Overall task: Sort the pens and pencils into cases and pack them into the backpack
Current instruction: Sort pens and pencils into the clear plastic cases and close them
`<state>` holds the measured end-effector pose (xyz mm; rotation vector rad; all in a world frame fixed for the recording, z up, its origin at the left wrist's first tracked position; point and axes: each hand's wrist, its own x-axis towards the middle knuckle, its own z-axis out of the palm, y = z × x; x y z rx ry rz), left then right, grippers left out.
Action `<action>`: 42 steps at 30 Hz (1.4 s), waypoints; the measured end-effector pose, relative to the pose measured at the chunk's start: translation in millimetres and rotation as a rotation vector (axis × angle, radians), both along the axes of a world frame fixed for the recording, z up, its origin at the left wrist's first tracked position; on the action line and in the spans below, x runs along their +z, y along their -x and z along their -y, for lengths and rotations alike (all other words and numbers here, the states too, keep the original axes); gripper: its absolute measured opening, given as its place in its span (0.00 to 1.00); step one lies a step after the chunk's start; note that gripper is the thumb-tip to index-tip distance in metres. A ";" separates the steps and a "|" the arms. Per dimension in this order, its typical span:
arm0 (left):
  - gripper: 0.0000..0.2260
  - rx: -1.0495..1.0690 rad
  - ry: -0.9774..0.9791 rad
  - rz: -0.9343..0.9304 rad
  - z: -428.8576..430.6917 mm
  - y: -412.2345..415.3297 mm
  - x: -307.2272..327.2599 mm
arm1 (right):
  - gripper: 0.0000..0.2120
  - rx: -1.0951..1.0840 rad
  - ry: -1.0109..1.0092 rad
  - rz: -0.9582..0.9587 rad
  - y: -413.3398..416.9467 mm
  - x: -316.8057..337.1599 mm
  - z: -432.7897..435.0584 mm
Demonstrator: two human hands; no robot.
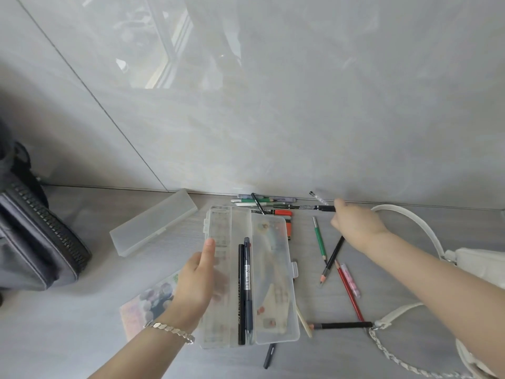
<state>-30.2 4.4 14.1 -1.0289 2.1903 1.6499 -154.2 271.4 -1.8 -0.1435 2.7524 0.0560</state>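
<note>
A dark grey zipped backpack (41, 242) runs off the picture's left edge, a white chain-strapped handbag (470, 261) off its right. Fingers of the left hand (196, 283) blur beneath an open clear plastic pencil case (218, 228); fingertips of the right hand (355, 225), pinching a slim black pen (306, 206), are hidden.

Right hand (356, 227) on black pen (303, 206)

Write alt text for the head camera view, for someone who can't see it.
A person's right hand grips a black pen among loose pens and pencils by the wall, while the left hand holds an open case with two pens inside. A closed case and a backpack lie left.
</note>
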 end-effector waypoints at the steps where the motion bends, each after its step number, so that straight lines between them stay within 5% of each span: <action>1: 0.23 0.006 -0.005 0.005 -1.0 -2.6 0.5 | 0.02 -0.032 0.068 0.038 -5.7 12.1 -2.3; 4: 0.23 0.003 -0.009 0.014 -4.6 -7.6 0.8 | 0.05 0.064 0.132 -0.017 -31.4 51.9 -1.6; 12: 0.26 -0.166 0.079 0.011 -12.5 -21.3 3.7 | 0.05 0.758 0.032 -0.121 -82.5 106.6 22.4; 16: 0.27 -0.187 0.080 0.032 -16.9 -26.5 7.7 | 0.08 0.876 -0.127 -0.001 -81.9 107.3 38.9; 22: 0.26 -0.171 -0.007 0.005 -26.5 -34.6 12.8 | 0.16 1.031 -0.071 -0.043 -103.3 100.5 75.0; 26: 0.24 -0.082 -0.088 0.003 -25.5 -41.0 10.5 | 0.37 0.876 0.029 -0.066 -99.4 109.5 66.7; 30: 0.23 -0.017 -0.127 0.022 -24.4 -45.4 9.8 | 0.41 0.591 0.225 -0.049 -95.0 123.4 46.8; 33: 0.24 0.018 -0.143 0.025 -25.6 -47.4 9.8 | 0.31 0.359 0.457 0.070 -99.0 122.7 33.6; 35: 0.24 0.030 -0.149 0.017 -26.9 -48.4 9.4 | 0.21 0.109 0.814 0.150 -104.8 116.9 28.9; 38: 0.25 0.014 -0.139 0.004 -29.7 -50.1 8.0 | 0.22 -0.286 1.419 0.395 -122.8 111.4 31.2; 42: 0.25 -0.012 -0.109 -0.012 -31.1 -49.9 6.3 | 0.06 -0.399 1.518 0.417 -142.1 96.6 39.0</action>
